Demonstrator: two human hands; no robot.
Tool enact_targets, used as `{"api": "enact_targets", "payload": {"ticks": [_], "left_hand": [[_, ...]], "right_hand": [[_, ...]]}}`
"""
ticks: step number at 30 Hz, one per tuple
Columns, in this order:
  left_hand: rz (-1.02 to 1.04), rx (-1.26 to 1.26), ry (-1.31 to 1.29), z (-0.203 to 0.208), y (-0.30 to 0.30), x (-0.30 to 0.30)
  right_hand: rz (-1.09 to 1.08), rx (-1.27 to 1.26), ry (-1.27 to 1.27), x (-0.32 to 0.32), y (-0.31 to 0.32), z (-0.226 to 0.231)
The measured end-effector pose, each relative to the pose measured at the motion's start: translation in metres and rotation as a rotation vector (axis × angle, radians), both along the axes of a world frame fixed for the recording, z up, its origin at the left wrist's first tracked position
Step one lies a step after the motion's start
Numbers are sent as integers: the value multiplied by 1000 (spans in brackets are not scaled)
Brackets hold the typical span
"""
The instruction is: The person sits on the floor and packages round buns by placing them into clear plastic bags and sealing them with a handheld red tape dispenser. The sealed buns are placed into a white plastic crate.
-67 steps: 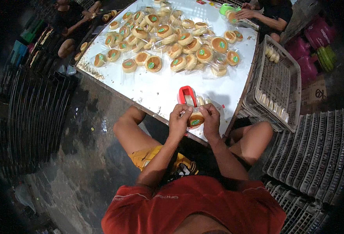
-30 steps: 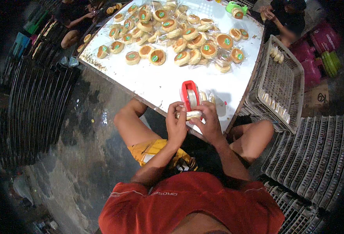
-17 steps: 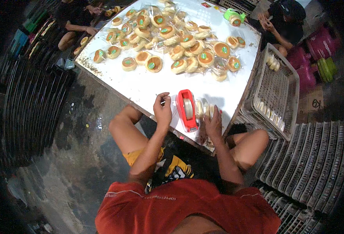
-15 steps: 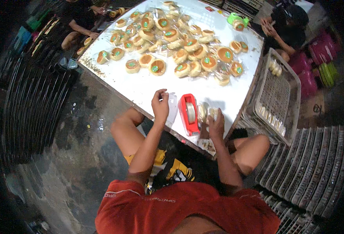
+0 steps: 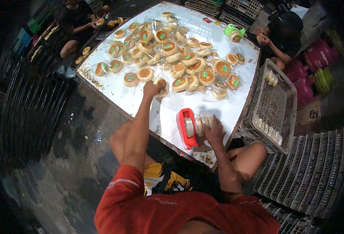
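On the white table [image 5: 113, 87], my left hand [image 5: 152, 89] reaches forward and closes on a round bun [image 5: 162, 85] with a browned top, in clear plastic, at the near edge of the pile. My right hand [image 5: 215, 133] is curled around a short row of pale buns [image 5: 204, 123] in clear wrap, standing on edge. Just left of that row is a red tape dispenser [image 5: 181, 126] with a roll of clear tape [image 5: 188, 127]. A large heap of wrapped buns [image 5: 168, 48], many with green labels, covers the far part of the table.
Right of the table, a grey plastic crate [image 5: 293, 113] holds rows of pale buns. Stacked trays [image 5: 308, 171] stand nearer me. A green tape dispenser [image 5: 230, 29] sits at the far right corner. Two people work across the table; one holds a bun [image 5: 100, 22].
My left hand has moved forward from the near edge of the table to a bun at the pile and gripped it. My right hand stays by the row of buns; the view has shifted slightly.
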State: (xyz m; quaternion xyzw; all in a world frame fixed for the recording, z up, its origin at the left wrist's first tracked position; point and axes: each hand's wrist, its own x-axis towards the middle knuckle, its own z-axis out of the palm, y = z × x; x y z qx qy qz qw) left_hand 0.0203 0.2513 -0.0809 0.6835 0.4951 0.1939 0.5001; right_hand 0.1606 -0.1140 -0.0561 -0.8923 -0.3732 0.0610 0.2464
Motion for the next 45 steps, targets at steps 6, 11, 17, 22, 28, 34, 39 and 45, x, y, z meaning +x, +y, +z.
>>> {"api": "enact_targets", "payload": {"ticks": [6,11,17,22,28,34,39,45], "left_hand": [[-237,-391,-630,102,-170,-47],[-150,-679,-626,108,-232,-76],[-241,-722,-569,102,-256,-82],[-282,-580,-541,111,-265,-69],[-159,-535,-609,131,-283,-63],[-229,-280,-633,116,-279,-72],[-83,155,-292,131,-276,-59],[-9,-592,-856,118,-275,-48]], "right_hand": [[-35,664,533,-44,40,72],[73,655,600,-57,38,62],[134,552,723,-61,11,64],[182,564,501,-70,3,57],[31,694,956,-69,-5,42],[283,800,790,-73,-12,71],[297,613,657,-81,-12,93],[115,718,1151,-75,-14,66]]}}
